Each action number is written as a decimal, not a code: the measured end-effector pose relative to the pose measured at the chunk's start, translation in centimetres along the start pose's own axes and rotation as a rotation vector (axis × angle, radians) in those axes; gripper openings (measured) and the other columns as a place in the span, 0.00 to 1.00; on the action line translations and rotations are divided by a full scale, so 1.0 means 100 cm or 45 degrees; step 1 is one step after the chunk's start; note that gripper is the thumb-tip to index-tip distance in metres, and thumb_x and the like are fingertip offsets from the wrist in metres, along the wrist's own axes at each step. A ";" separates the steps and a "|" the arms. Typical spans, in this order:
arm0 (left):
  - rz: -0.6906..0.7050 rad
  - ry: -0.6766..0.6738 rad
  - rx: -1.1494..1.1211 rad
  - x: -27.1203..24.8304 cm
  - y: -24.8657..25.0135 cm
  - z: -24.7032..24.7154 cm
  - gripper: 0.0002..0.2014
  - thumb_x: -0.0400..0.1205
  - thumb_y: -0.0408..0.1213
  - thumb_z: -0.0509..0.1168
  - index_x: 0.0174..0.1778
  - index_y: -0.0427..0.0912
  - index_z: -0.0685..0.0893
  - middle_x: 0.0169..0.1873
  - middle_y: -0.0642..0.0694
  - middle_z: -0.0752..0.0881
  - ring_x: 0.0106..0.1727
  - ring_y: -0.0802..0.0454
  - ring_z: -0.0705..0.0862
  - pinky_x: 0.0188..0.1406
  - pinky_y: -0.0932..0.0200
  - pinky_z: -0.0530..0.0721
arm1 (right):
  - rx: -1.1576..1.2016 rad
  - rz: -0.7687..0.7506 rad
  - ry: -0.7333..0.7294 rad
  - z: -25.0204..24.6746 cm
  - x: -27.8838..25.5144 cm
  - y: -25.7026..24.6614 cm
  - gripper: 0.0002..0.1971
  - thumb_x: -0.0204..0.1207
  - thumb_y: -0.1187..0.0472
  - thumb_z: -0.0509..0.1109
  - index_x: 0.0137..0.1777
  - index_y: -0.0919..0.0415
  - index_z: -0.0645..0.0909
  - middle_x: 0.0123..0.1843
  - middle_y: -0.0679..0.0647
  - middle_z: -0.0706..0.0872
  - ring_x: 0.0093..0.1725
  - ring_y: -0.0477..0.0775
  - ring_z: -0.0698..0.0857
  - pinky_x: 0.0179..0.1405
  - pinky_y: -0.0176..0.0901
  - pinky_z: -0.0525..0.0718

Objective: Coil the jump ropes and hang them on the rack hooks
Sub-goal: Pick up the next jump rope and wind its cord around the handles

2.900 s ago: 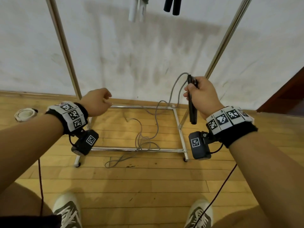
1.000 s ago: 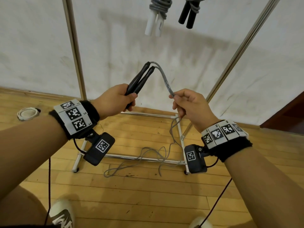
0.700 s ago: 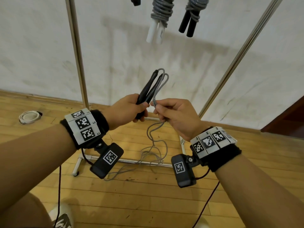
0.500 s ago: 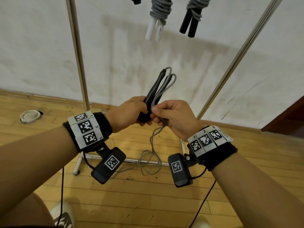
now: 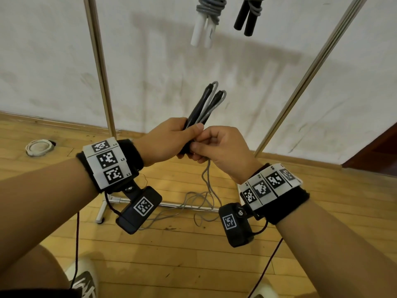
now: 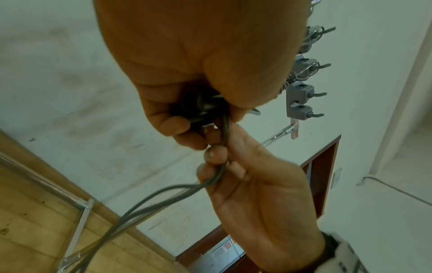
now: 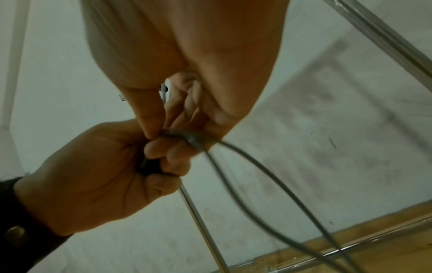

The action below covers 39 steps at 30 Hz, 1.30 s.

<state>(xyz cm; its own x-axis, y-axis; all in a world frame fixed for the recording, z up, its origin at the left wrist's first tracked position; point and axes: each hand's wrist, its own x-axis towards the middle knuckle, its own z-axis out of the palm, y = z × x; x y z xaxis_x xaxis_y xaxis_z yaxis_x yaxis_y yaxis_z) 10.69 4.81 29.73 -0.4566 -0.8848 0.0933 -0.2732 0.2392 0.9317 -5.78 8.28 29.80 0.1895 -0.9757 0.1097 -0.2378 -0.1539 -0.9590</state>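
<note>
Both hands clench: left hand grips handles, right hand pinches cord.

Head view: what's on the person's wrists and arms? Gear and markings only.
Both forearms are bare, no sleeves. Each wrist has a black band: left wristband, right wristband. Over each sits a white strip of square black-and-white tags. Under each wrist hangs a black camera box with its own tag. A thin dark red cable trails down from each.

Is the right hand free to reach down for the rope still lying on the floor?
Probably not yet. The right hand pinches the grey cord beside the handles in the left hand; it would have to let go first.
</note>
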 end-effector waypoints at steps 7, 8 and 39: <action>-0.074 0.029 0.115 -0.002 -0.005 -0.004 0.15 0.90 0.45 0.59 0.52 0.34 0.81 0.32 0.46 0.88 0.30 0.54 0.84 0.30 0.56 0.81 | -0.257 0.135 -0.199 -0.014 -0.007 0.007 0.05 0.82 0.63 0.69 0.52 0.64 0.85 0.34 0.53 0.86 0.28 0.47 0.82 0.31 0.41 0.82; -0.072 0.042 0.126 -0.002 -0.005 -0.005 0.16 0.90 0.45 0.59 0.53 0.33 0.81 0.32 0.45 0.88 0.30 0.54 0.84 0.30 0.57 0.81 | -0.432 0.119 -0.230 -0.016 -0.008 0.009 0.09 0.84 0.56 0.67 0.49 0.61 0.86 0.31 0.49 0.85 0.26 0.45 0.80 0.29 0.41 0.81; -0.182 -1.053 0.796 -0.024 -0.001 0.016 0.14 0.88 0.49 0.60 0.45 0.44 0.81 0.32 0.48 0.90 0.27 0.58 0.85 0.36 0.58 0.85 | -0.817 0.262 -0.489 -0.055 -0.013 0.057 0.16 0.80 0.47 0.70 0.43 0.61 0.82 0.24 0.42 0.78 0.24 0.46 0.78 0.24 0.36 0.75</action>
<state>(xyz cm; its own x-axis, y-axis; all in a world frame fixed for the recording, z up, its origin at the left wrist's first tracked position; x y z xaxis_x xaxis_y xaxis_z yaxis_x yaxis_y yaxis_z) 10.44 7.53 28.83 -0.7581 -0.4278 -0.4922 -0.6516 0.5268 0.5458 -12.65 7.81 25.62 0.3707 -0.8901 -0.2652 -0.7870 -0.1495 -0.5985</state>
